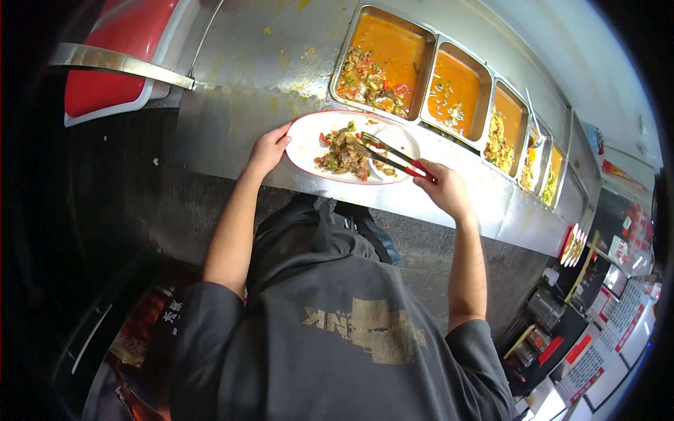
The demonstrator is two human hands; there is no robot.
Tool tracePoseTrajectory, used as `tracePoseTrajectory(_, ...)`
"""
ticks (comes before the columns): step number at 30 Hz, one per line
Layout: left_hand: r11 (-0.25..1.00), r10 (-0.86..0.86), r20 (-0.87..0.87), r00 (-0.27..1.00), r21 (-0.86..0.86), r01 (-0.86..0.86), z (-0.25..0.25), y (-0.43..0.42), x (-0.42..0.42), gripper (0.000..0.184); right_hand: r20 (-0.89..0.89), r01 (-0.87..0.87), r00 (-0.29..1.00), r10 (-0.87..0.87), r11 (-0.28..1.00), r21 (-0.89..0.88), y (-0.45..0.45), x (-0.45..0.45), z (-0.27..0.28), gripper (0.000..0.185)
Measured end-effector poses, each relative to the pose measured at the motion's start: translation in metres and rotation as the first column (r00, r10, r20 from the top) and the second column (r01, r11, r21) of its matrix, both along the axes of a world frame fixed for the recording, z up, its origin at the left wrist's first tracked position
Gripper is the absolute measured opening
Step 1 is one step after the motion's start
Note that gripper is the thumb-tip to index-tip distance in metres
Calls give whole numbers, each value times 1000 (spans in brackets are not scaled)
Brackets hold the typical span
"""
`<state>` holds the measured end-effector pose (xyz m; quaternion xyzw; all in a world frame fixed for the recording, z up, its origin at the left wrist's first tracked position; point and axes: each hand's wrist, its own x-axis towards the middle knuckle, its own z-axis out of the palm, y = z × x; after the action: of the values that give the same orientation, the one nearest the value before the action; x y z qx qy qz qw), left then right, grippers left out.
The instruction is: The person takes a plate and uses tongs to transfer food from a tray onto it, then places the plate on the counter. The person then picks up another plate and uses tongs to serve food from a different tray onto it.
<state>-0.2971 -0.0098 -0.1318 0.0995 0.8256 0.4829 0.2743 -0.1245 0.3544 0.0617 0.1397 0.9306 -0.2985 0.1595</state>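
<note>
My left hand [268, 150] grips the left rim of a white oval plate [303, 137] with a red edge, its fingers closed on it. A heap of cooked meat and vegetables [342, 156] lies on the plate. In my right hand [444, 188] is a pair of tongs [401, 160] with red-and-black handles. The tongs reach over the right half of the plate, their tips beside the food. Whether the tips pinch any food, I cannot tell.
Behind the plate, several steel food pans [391, 42] with orange sauce and cooked dishes are set in the steel counter [232, 133]. A ladle [535, 126] rests in a pan at the right. At the upper left stands a red container [126, 42] behind a metal bar [126, 64].
</note>
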Motion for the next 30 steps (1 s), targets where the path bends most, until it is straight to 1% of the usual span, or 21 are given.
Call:
tracePoseTrajectory(2,1000,4,-32,999,5,-4,-6,-1,-1,41,-7,63,998,-64,996,-67,3,4,3,46)
tracePoseTrajectory(3,1000,4,-17,1000,8,-3,-5,0,-2,41,-33,104,994,-108,989,-108,7,4,2,47)
tracePoseTrajectory(6,1000,6,15,1000,15,-6,-6,-2,-1,41,-97,237,965,-243,969,-65,14,-13,-6,49)
tracePoseTrajectory(7,1000,4,12,1000,16,-4,-6,-2,-1,41,-140,255,956,-258,966,-40,13,-23,-8,47)
tracePoseTrajectory(10,1000,3,-4,1000,27,-3,-8,-2,-2,40,-125,186,977,-171,975,123,18,-59,-30,40)
tracePoseTrajectory(13,999,-11,-3,1000,46,11,-8,-2,-1,40,-97,165,984,-146,959,232,13,-97,-54,42)
tracePoseTrajectory(16,999,-3,9,1000,54,3,0,-2,-2,39,-80,100,994,-76,926,363,12,-127,-79,44)
tracePoseTrajectory(20,998,43,21,999,42,-43,-3,0,2,39,-21,28,1000,-21,895,445,17,-147,-105,40)
tracePoseTrajectory(21,998,46,23,999,33,-47,1,0,2,39,29,25,999,-43,887,460,13,-151,-98,37)
tracePoseTrajectory(24,999,50,25,998,18,-50,9,2,4,40,20,25,999,-36,906,423,9,-150,-79,32)
tracePoseTrajectory(25,998,52,18,998,20,-53,7,2,3,40,21,70,996,-85,914,399,12,-147,-78,32)
tracePoseTrajectory(27,998,66,-7,998,21,-66,3,1,4,40,-36,163,987,-159,969,186,20,-132,-71,36)
tracePoseTrajectory(28,997,79,-24,997,21,-79,0,1,5,40,-59,205,978,-201,976,73,24,-122,-66,38)
tracePoseTrajectory(29,996,91,-44,995,20,-90,-1,1,5,41,-101,224,970,-221,974,16,27,-108,-64,42)
tracePoseTrajectory(30,996,90,-41,995,-3,-90,1,1,5,41,-102,243,963,-251,966,-86,27,-92,-59,41)
